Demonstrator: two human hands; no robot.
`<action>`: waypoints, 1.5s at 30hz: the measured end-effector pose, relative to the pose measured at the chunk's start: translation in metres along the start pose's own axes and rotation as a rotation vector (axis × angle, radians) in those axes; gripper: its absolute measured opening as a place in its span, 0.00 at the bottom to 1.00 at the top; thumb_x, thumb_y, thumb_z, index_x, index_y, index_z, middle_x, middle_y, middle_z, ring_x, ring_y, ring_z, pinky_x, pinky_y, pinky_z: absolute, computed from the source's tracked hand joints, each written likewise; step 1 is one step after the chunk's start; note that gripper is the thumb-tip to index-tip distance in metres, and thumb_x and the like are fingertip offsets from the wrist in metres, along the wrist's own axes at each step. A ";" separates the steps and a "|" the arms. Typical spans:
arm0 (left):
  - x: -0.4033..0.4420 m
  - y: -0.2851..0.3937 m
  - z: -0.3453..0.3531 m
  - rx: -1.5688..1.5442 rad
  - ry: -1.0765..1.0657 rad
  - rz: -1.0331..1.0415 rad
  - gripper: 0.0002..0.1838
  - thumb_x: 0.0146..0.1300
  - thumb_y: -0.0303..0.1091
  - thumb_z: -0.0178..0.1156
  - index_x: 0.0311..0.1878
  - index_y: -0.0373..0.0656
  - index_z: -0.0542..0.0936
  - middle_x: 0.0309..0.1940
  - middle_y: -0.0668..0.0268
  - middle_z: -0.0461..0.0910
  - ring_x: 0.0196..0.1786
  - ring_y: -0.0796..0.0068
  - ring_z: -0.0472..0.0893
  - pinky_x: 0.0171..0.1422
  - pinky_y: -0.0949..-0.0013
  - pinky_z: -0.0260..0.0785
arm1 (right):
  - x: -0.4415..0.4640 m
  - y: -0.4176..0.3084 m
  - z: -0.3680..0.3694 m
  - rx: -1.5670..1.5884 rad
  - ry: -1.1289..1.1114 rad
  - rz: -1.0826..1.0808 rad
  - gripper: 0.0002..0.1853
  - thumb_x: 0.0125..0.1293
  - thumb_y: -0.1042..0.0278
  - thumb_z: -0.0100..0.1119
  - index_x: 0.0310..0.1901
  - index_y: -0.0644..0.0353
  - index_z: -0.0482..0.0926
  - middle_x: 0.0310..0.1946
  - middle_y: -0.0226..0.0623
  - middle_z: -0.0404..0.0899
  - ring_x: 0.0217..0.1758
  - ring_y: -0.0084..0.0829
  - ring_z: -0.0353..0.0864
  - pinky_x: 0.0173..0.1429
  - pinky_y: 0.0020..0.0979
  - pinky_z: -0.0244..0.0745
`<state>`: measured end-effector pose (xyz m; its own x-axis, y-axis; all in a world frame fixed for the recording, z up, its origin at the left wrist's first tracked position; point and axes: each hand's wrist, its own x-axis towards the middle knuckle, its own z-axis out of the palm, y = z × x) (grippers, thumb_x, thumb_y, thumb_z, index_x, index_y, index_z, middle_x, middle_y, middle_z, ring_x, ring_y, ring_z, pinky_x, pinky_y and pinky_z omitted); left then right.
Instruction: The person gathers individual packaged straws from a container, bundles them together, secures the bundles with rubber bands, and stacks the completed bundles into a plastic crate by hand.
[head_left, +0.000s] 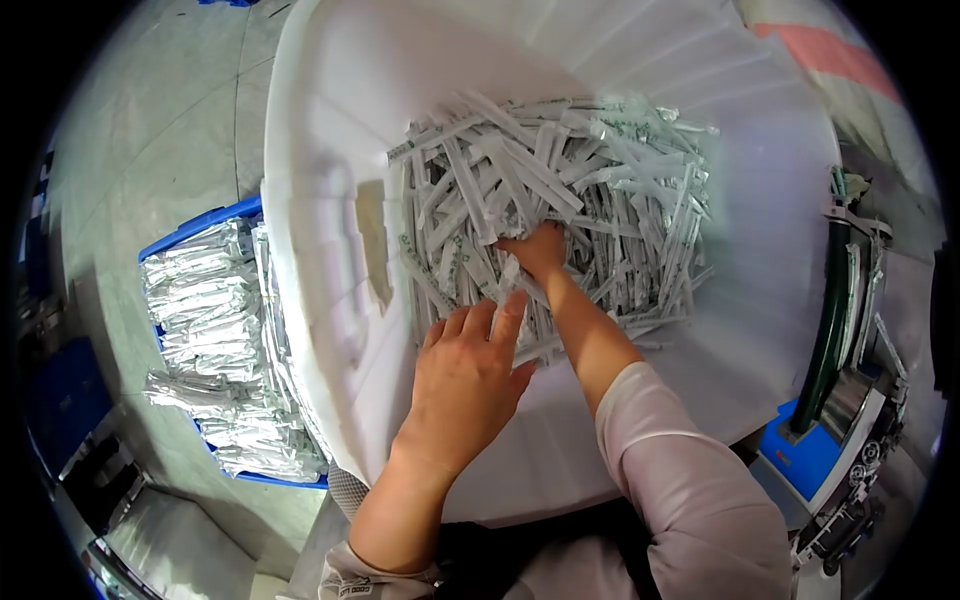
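A large white plastic tub (345,60) stands in front of me, with a loose heap of long, slim wrapped packets (520,165) in it. The wrappers are whitish and clear with green print; their contents are too small to tell. My right hand (540,250) reaches down into the heap, thumb pointing left and the other fingers mostly hidden among the packets. Nearer to me, my left hand (465,365) hovers over the near-left part of the heap, back up and fingers stretched apart. Nothing shows in my left hand.
Left of the tub, a blue crate (200,220) holds stacked bundles of similar shiny packets (215,310). At right stands a machine with a dark green curved part (828,320) and a blue panel (795,455). A white sack with a red stripe (830,55) lies at upper right.
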<state>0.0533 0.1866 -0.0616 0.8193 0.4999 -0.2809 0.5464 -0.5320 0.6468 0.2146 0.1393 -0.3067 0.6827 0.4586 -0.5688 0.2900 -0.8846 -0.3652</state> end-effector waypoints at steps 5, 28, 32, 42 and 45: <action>-0.002 0.001 0.001 -0.014 0.007 0.006 0.30 0.47 0.32 0.63 0.55 0.42 0.64 0.42 0.58 0.73 0.46 0.57 0.72 0.49 0.61 0.65 | -0.016 -0.008 -0.006 0.006 0.067 0.007 0.43 0.33 0.51 0.71 0.48 0.75 0.63 0.47 0.58 0.69 0.50 0.52 0.71 0.50 0.40 0.69; 0.006 0.055 0.017 -0.488 0.344 0.383 0.67 0.21 0.46 0.78 0.65 0.33 0.46 0.59 0.47 0.60 0.62 0.53 0.61 0.64 0.62 0.55 | -0.199 -0.048 -0.230 1.079 -0.176 -0.665 0.27 0.42 0.76 0.69 0.47 0.62 0.70 0.40 0.32 0.73 0.44 0.25 0.72 0.48 0.28 0.69; -0.009 0.109 -0.023 -0.653 0.249 0.489 0.53 0.23 0.38 0.78 0.57 0.34 0.62 0.50 0.54 0.70 0.52 0.63 0.71 0.56 0.66 0.64 | -0.257 -0.071 -0.265 1.172 -0.222 -0.848 0.33 0.44 0.71 0.68 0.54 0.62 0.65 0.46 0.34 0.71 0.50 0.27 0.70 0.56 0.31 0.65; -0.063 0.181 -0.056 -1.196 0.394 0.442 0.22 0.46 0.31 0.58 0.46 0.34 0.69 0.32 0.59 0.75 0.35 0.66 0.76 0.40 0.68 0.72 | -0.305 -0.052 -0.323 0.515 -0.005 -1.352 0.53 0.41 0.51 0.70 0.64 0.66 0.48 0.63 0.52 0.51 0.69 0.42 0.44 0.69 0.36 0.44; -0.082 0.191 -0.050 -1.471 0.207 0.151 0.22 0.45 0.28 0.55 0.47 0.35 0.68 0.31 0.58 0.74 0.33 0.65 0.76 0.39 0.64 0.73 | -0.323 -0.028 -0.301 0.668 -0.430 -1.020 0.59 0.42 0.52 0.69 0.65 0.67 0.38 0.65 0.50 0.44 0.69 0.41 0.44 0.70 0.34 0.40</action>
<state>0.0812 0.0785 0.1207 0.7433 0.6568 -0.1268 -0.3021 0.4986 0.8125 0.1884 -0.0097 0.1090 0.0470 0.9981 0.0387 0.0746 0.0351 -0.9966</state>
